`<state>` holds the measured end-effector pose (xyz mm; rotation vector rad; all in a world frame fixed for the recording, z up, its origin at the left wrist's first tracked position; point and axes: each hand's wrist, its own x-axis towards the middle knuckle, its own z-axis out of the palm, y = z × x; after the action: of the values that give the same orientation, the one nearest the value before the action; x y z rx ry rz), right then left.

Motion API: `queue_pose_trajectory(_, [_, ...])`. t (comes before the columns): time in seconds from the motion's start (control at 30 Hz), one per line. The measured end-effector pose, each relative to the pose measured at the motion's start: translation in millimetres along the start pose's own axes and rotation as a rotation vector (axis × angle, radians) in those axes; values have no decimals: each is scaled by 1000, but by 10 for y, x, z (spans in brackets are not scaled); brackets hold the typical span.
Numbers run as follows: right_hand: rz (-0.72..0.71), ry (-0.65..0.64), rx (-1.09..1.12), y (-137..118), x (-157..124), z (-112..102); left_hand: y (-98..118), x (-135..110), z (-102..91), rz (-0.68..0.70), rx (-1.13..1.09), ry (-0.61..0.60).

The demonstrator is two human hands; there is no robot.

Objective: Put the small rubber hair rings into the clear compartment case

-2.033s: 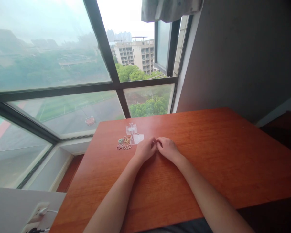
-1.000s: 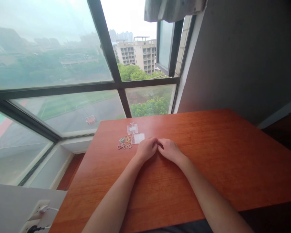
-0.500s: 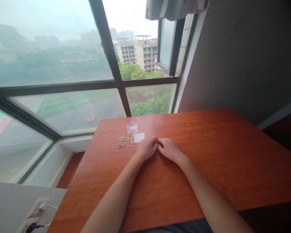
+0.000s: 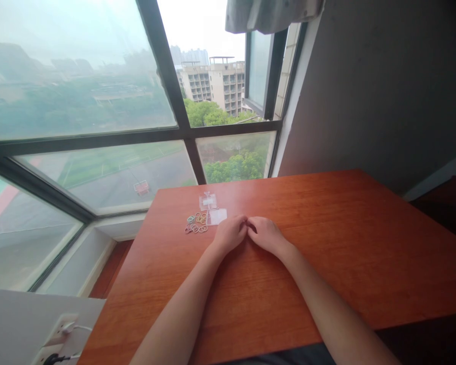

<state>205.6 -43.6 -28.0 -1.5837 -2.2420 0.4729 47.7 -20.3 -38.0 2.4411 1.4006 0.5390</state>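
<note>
My left hand (image 4: 231, 231) and my right hand (image 4: 264, 232) meet fingertip to fingertip over the middle of the wooden table (image 4: 289, 203). The fingers of both are curled and pinched together. Whatever lies between them is too small and too covered to make out. Just left of my left hand is a clear plastic case (image 4: 216, 216), partly behind its knuckles. Beside that case lies a loose group of small coloured rings (image 4: 196, 228), like hair ties, in pink, green, yellow and pale tones. A second clear plastic piece (image 4: 207, 201) sits behind them.
A large window (image 4: 190, 133) with dark frames borders the table's far left side, one pane swung outward. Grey wall (image 4: 365, 91) rises behind the right part. Sockets with plugs (image 4: 66, 328) are at the lower left.
Both hands stay pinched together at the same spot. The view has shifted very slightly; the rings and plastic pieces lie as before.
</note>
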Motion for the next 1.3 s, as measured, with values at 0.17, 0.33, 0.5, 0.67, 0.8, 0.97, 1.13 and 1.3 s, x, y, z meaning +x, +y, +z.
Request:
queue_pose_trajectory(0.17, [0, -9, -1, 1, 6, 4, -4, -3, 4, -8, -11, 2])
queue_pose_trajectory(0.33, [-1, -5, -5, 4, 7, 10, -12, -8, 11, 15, -5, 16])
queue_pose_trajectory(0.5, [-5, 6, -4, 11, 2, 14, -21, -11, 18, 20, -2, 18])
queue_pose_trajectory(0.67, [-1, 3, 0, 10, 9, 15, -22, -8, 21, 10, -13, 11])
queue_pose_trajectory(0.8, [6, -12, -3, -2, 5, -4, -8, -8, 5, 2, -5, 0])
queue_pose_trajectory(0.97, [14, -26, -8, -26, -2, -34, 11, -11, -19, 0, 3, -5])
queue_pose_trajectory(1.13, [30, -43, -10, -38, 2, -41, -1, -9, -6, -5, -3, -1])
queue_pose_trajectory(1.3, [22, -45, -11, -30, 4, -43, -16, -11, 15, -5, -39, 18])
